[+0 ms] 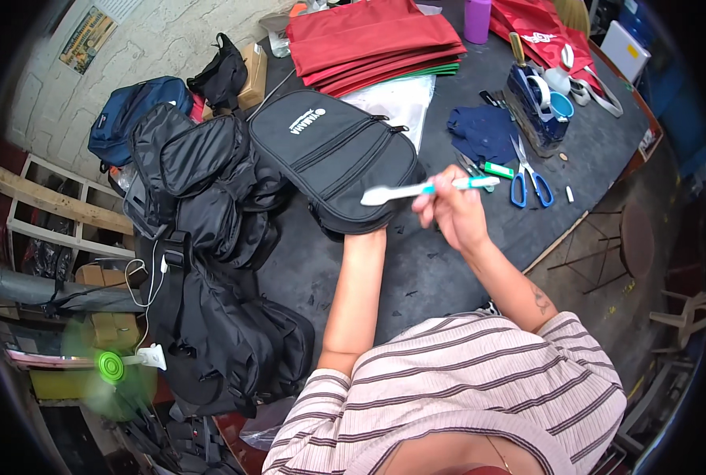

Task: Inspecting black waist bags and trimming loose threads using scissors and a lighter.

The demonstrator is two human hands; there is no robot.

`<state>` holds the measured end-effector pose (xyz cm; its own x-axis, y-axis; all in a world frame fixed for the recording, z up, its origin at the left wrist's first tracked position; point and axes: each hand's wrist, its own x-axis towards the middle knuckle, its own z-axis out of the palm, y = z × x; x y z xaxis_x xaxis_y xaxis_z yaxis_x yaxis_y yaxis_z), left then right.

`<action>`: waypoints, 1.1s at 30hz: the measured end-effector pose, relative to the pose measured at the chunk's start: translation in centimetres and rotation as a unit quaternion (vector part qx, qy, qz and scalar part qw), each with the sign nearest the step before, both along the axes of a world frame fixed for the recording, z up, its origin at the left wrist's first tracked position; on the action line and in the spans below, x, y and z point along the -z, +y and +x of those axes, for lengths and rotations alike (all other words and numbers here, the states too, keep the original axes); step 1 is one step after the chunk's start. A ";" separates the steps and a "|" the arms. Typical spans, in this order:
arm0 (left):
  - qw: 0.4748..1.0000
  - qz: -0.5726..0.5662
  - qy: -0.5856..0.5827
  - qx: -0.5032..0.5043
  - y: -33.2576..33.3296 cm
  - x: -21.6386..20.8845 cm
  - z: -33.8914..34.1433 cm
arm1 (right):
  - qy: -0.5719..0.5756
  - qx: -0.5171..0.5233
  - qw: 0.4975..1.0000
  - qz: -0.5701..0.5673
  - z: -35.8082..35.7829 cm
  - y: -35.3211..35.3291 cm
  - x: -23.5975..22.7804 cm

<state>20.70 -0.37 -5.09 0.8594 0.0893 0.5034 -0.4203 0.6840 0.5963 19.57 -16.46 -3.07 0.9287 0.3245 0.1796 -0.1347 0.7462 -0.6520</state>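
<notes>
A toothbrush with a white and teal handle (468,184) is gripped in my right hand (453,210), its head pointing left over the lower end of a black backpack (333,154). The fingers are closed around the handle. The backpack has two zippered pockets and white lettering on its face. My left forearm (353,293) runs up to the backpack's near end, where the hand and its fingers are hidden by the bag. I cannot tell whether the brush touches the fabric.
Black bags (226,317) pile up on the left, with a spinning green fan (111,366) beside them. Folded red fabric (373,43) lies at the back. Blue-handled scissors (531,174), a navy cloth (480,133) and a tool holder (535,115) are to the right.
</notes>
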 end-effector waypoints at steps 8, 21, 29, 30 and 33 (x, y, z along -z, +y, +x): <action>0.996 -0.083 -0.035 0.026 0.5 2.2 -0.8 | -0.023 0.100 0.995 0.013 -0.1 2.3 0.2; 0.968 -0.210 -0.030 0.135 2.4 3.1 -0.6 | -0.047 -0.023 0.996 -0.069 -2.1 2.9 0.2; 0.965 -0.226 0.016 0.128 2.4 0.3 -1.6 | -0.096 0.011 0.970 -0.224 0.0 1.2 -0.4; 0.975 -0.172 0.137 -0.021 1.8 -0.3 -2.3 | -0.071 0.056 0.981 -0.173 2.1 0.3 0.5; 0.948 -0.269 0.032 0.169 2.7 0.5 -2.5 | -0.051 0.090 0.994 -0.045 6.4 -3.0 -0.1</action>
